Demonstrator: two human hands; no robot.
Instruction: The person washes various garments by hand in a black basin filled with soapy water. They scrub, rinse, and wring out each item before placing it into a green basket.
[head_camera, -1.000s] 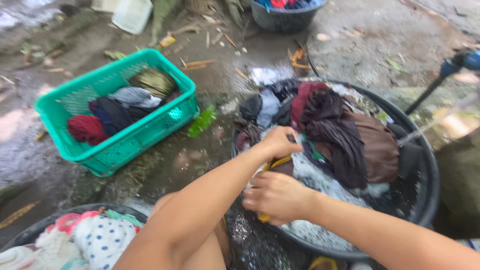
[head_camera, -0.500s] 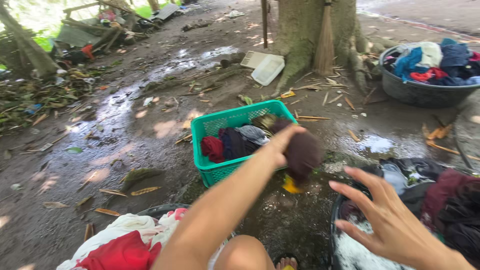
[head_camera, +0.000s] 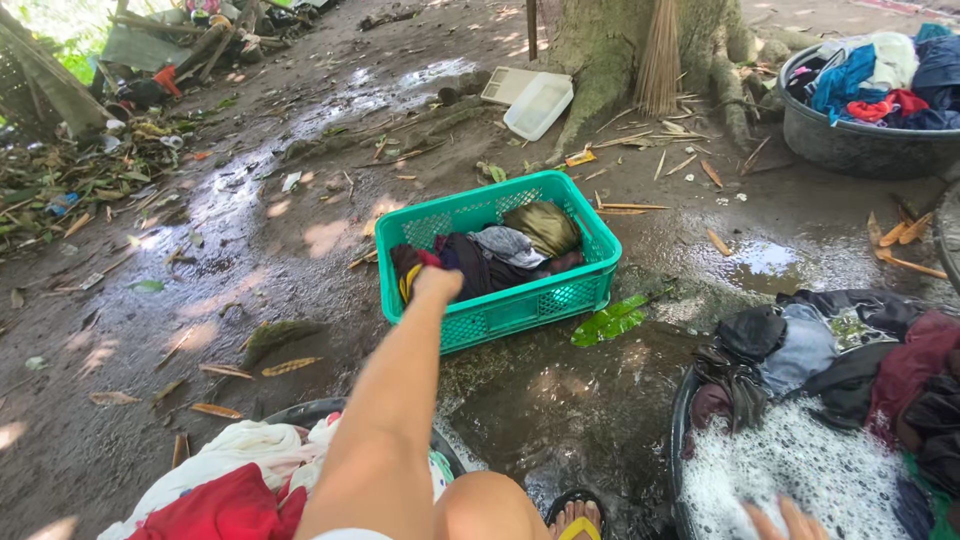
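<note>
Stretching across wet, muddy ground (head_camera: 250, 250), the scene takes in a tree trunk (head_camera: 610, 50) with a broom (head_camera: 660, 45) leaning on it, beside a dark tub (head_camera: 860, 145) heaped with clothes at far right. Nearer, a black basin (head_camera: 690, 420) at lower right holds soapy water and dark garments piled on its rim. A second basin (head_camera: 300, 412) at bottom left carries white and red cloth. Between them sits a green basket (head_camera: 520, 310) holding wrung clothes. The left hand (head_camera: 437, 283) reaches out over the basket's near-left corner, right at the dark and red clothes (head_camera: 450, 258) inside; whether it grips them I cannot tell. The right hand (head_camera: 785, 520) shows only open fingertips at the suds. A sandalled foot (head_camera: 575, 515) rests between the basins.
</note>
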